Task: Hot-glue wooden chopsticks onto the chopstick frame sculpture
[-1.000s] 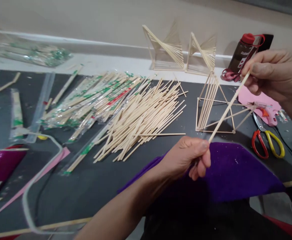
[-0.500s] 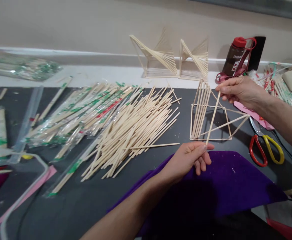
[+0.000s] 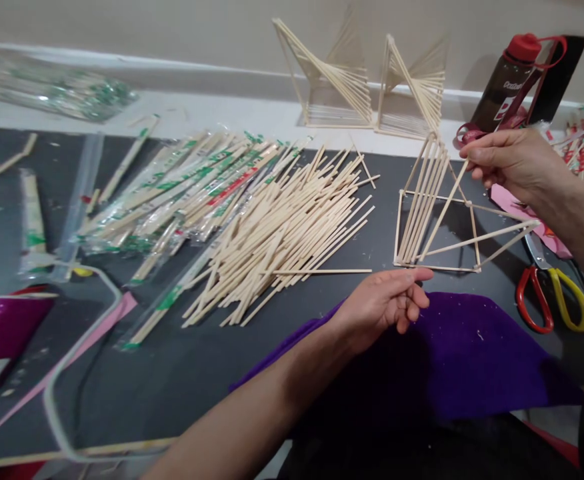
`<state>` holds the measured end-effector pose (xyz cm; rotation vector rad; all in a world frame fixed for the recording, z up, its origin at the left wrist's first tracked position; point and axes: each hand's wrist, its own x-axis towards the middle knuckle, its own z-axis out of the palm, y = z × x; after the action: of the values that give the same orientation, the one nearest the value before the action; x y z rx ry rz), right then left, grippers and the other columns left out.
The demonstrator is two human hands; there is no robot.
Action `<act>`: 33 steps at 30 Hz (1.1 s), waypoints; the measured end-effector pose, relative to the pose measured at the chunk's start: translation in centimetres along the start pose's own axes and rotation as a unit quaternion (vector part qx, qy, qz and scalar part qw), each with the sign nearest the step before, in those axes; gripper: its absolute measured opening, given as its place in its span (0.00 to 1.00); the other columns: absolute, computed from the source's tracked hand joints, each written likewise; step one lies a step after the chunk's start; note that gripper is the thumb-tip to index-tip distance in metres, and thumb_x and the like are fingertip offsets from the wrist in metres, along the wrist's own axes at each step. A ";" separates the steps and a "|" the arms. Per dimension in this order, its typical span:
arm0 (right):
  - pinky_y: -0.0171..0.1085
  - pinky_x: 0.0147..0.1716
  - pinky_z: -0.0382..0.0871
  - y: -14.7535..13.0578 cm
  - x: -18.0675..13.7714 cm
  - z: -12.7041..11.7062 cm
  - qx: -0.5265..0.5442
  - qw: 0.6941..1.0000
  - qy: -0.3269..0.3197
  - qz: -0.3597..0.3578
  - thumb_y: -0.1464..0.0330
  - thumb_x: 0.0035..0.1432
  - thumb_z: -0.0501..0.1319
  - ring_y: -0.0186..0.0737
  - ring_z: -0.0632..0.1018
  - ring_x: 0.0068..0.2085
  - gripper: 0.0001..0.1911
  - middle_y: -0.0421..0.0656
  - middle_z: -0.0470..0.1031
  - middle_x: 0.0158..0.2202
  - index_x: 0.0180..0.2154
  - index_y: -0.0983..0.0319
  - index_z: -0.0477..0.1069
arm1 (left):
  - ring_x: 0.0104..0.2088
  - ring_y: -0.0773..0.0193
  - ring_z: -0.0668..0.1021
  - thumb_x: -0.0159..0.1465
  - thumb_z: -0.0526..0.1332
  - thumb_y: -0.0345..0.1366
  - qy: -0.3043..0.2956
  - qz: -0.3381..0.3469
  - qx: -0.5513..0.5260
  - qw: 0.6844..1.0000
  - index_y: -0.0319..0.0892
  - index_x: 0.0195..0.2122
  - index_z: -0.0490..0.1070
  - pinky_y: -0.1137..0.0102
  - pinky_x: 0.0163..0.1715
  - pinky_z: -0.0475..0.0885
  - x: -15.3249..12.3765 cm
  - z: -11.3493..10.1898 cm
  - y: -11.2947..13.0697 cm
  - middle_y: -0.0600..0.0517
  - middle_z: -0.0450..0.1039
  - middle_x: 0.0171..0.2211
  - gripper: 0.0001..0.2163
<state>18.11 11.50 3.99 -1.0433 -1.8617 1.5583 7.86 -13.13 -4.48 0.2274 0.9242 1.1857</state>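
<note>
Stick (image 3: 445, 212) slants down, pinched by the right hand (image 3: 517, 162), the left hand (image 3: 385, 300) loose and half open.

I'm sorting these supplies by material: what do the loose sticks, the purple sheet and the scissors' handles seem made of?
Loose sticks: probably bare wood or bamboo, pale, matte and straw-coloured. Purple sheet: likely felt or cloth, showing no shine. Scissors' handles: perhaps plastic or coated metal, smooth, bright red and yellow.
</note>
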 end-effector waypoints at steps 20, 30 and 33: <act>0.26 0.16 0.64 0.3 -0.2 0.7 0.011 1.000 0.002 0.014 0.80 0.56 0.65 0.26 0.73 0.20 0.07 0.41 0.73 0.22 0.27 0.67 0.77 | 0.18 0.71 0.71 0.63 0.62 0.35 0.021 0.035 -0.031 0.999 0.35 0.48 0.76 0.77 0.14 0.60 -0.3 -0.3 -0.3 0.51 0.75 0.25 0.14; 0.25 0.14 0.62 0.4 0.0 0.4 0.003 1.000 -0.022 0.006 0.77 0.52 0.70 0.25 0.70 0.18 0.05 0.40 0.73 0.22 0.27 0.65 0.77 | 0.18 0.72 0.70 0.65 0.61 0.35 0.056 0.032 -0.019 0.998 0.33 0.50 0.74 0.76 0.15 0.60 -0.9 0.0 -0.2 0.51 0.75 0.26 0.15; 0.26 0.15 0.62 0.4 0.1 0.5 -0.001 1.000 -0.027 0.006 0.78 0.52 0.69 0.25 0.70 0.18 0.05 0.41 0.74 0.22 0.27 0.66 0.77 | 0.18 0.72 0.70 0.65 0.61 0.35 0.056 0.036 -0.027 0.997 0.33 0.51 0.73 0.76 0.15 0.61 -0.9 0.0 -0.2 0.51 0.75 0.26 0.16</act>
<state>17.76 11.30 3.52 -1.0250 -1.8978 1.6068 7.98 -14.00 -4.14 0.1525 0.9876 1.2988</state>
